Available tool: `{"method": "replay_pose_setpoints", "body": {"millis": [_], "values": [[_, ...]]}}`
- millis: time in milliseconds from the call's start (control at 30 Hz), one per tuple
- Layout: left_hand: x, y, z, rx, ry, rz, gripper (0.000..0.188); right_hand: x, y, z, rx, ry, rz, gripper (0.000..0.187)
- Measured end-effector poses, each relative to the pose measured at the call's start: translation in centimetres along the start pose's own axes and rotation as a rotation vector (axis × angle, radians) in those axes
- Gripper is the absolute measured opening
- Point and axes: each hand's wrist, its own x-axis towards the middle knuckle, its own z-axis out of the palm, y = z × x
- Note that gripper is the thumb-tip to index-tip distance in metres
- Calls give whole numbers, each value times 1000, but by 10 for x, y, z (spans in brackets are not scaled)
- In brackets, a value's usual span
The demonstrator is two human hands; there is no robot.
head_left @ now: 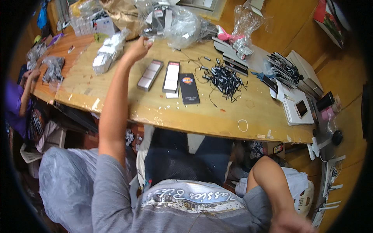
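My left hand [138, 49] is stretched to the far side of the table, its fingers curled, beside a crumpled clear plastic bag [185, 29]. Whether anything is inside the fingers is hidden. My right hand [290, 223] is down at the lower right, away from the table, blurred and partly cut off by the picture's edge. In front of me lie two narrow stacks of tags, a left one [150, 75] and a right one [171, 77] with white tops. Beside them is a flat black hang tag [189, 88]. To its right spreads a heap of black tag strings [226, 80].
A plastic-wrapped bundle of white packs [105, 58] lies at the back left, near a brown paper bag [121, 15]. On the right are stacked black tags [283, 68] and a phone [301, 109] on white boxes. Another person's hands [32, 73] show at far left.
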Motion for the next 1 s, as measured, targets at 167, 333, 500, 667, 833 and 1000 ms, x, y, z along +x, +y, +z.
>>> {"method": "replay_pose_setpoints", "body": {"millis": [167, 333, 500, 667, 833, 1000], "values": [[-7, 3, 26, 6, 110, 19, 34, -94, 77, -15, -681, -293, 898, 22], [-19, 15, 36, 40, 216, 161, 31, -231, 168, 7, -854, -1188, 1255, 36], [-23, 20, 29, -41, 225, 130, 32, -263, 188, -11, -677, -1328, 1505, 43], [-29, 15, 19, 113, 16, -48, 38, -267, 170, -42, -746, -1325, 1542, 44], [-43, 33, 7, 199, -245, -185, 50, -238, 174, -35, -852, -1241, 1503, 37], [-50, 39, 9, 273, -323, -55, 71, -221, 197, 23, -471, -815, 1512, 31]]}}
